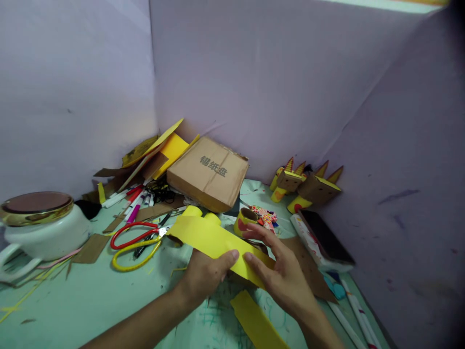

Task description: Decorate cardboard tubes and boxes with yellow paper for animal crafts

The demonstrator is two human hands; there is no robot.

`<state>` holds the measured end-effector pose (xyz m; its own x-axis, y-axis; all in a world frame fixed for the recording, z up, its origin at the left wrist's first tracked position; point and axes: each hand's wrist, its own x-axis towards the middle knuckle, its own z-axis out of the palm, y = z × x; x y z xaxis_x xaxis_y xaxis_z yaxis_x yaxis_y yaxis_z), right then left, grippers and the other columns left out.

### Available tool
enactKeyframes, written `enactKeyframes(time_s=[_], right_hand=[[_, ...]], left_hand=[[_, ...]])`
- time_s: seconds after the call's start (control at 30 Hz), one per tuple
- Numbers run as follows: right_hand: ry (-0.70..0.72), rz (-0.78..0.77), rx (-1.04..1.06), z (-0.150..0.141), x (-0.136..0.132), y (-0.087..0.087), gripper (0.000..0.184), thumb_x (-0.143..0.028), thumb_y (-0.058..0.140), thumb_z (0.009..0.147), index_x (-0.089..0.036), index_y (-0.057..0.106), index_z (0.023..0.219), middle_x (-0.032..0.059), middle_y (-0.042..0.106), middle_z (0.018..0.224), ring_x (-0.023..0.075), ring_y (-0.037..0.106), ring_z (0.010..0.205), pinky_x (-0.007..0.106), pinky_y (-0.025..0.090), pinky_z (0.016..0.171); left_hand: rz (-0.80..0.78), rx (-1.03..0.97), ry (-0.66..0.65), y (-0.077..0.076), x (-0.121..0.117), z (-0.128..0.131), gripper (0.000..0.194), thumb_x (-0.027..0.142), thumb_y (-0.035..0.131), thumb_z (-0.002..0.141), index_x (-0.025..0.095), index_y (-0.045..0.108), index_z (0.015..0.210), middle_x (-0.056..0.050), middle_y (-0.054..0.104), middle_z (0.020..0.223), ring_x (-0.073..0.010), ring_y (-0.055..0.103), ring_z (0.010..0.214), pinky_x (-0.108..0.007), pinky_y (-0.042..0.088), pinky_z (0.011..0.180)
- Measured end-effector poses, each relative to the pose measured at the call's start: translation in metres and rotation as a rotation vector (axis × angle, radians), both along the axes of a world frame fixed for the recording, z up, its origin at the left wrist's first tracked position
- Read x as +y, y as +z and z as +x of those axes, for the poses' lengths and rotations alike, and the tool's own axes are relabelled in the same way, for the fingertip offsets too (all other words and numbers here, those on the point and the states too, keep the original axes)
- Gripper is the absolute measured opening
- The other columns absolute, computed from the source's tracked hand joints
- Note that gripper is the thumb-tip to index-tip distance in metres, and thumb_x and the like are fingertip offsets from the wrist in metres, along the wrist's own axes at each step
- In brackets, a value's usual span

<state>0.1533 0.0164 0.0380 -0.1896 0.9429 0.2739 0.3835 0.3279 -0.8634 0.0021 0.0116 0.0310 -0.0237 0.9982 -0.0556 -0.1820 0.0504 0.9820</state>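
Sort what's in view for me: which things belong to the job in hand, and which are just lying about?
In the job:
yellow paper strip, held by left hand, touched by right hand
cardboard beneath it
probably scissors, loose yellow strip

Seemingly just lying about:
lidded mug
brown box
markers

Dim, diffuse light, bright strip point(392, 6) at upper right; blackened corner beyond it, wide-angle stretch toward edges

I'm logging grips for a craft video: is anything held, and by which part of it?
A yellow strip: the left hand holds its near edge, thumb on top; the right hand has its thumb on it, nearer the right end.
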Motion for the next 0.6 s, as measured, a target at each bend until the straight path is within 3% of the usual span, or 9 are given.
enactKeyframes(time_s=[0.07, 0.13, 0.23, 0.4, 0.5, 0.6], right_hand=[[0.028, -0.135, 0.090, -0.002, -0.005, 0.012, 0.049, -0.028, 0.062, 0.073, -0.020, 0.047, 0.118, 0.0109, 0.063, 0.107, 0.0257, 0.058, 0.103, 0.043, 0.043, 0.090], [0.081, -0.279, 0.162, -0.004, -0.008, 0.020, 0.057, -0.029, 0.065, 0.068, -0.018, 0.044, 0.119, 0.0121, 0.065, 0.105, 0.0264, 0.061, 0.099, 0.042, 0.046, 0.086], [0.104, -0.438, 0.227, -0.005, -0.010, 0.024, 0.063, -0.027, 0.068, 0.061, -0.015, 0.043, 0.118, 0.0133, 0.067, 0.101, 0.0281, 0.064, 0.092, 0.041, 0.049, 0.079], [0.053, -0.531, 0.302, -0.003, -0.010, 0.019, 0.062, -0.025, 0.071, 0.056, -0.016, 0.045, 0.112, 0.0095, 0.070, 0.089, 0.0265, 0.066, 0.080, 0.038, 0.049, 0.072], [0.022, -0.556, 0.346, -0.003, -0.011, 0.017, 0.062, -0.023, 0.073, 0.054, -0.017, 0.045, 0.109, 0.0082, 0.070, 0.089, 0.0248, 0.067, 0.075, 0.037, 0.050, 0.068], [-0.039, -0.568, 0.398, -0.004, -0.011, 0.016, 0.062, -0.020, 0.074, 0.051, -0.018, 0.046, 0.106, 0.0060, 0.071, 0.084, 0.0223, 0.066, 0.067, 0.034, 0.050, 0.063]], left_hand=[[0.059, -0.010, -0.150, 0.008, -0.002, -0.004, 0.025, 0.032, 0.064, 0.063, 0.017, 0.064, 0.083, -0.006, 0.072, 0.089, -0.0230, 0.065, 0.086, -0.032, 0.050, 0.079], [0.086, 0.003, -0.244, 0.013, -0.005, -0.005, 0.032, 0.032, 0.061, 0.066, 0.017, 0.064, 0.095, -0.006, 0.071, 0.096, -0.0236, 0.064, 0.092, -0.034, 0.048, 0.085], [0.098, 0.017, -0.291, 0.016, -0.008, -0.004, 0.035, 0.033, 0.058, 0.068, 0.017, 0.064, 0.099, -0.007, 0.072, 0.096, -0.0248, 0.063, 0.096, -0.035, 0.046, 0.089], [0.100, 0.020, -0.315, 0.010, -0.009, -0.003, 0.029, 0.031, 0.057, 0.070, 0.018, 0.066, 0.095, -0.006, 0.070, 0.100, -0.0235, 0.062, 0.097, -0.034, 0.045, 0.091], [0.106, 0.012, -0.309, 0.004, -0.009, -0.001, 0.024, 0.031, 0.058, 0.071, 0.018, 0.067, 0.089, -0.003, 0.070, 0.082, -0.0199, 0.063, 0.086, -0.029, 0.047, 0.083], [0.053, 0.021, -0.325, 0.000, -0.004, -0.003, 0.024, 0.038, 0.063, 0.068, 0.016, 0.066, 0.078, 0.004, 0.055, 0.049, -0.0110, 0.049, 0.047, -0.022, 0.044, 0.049]])
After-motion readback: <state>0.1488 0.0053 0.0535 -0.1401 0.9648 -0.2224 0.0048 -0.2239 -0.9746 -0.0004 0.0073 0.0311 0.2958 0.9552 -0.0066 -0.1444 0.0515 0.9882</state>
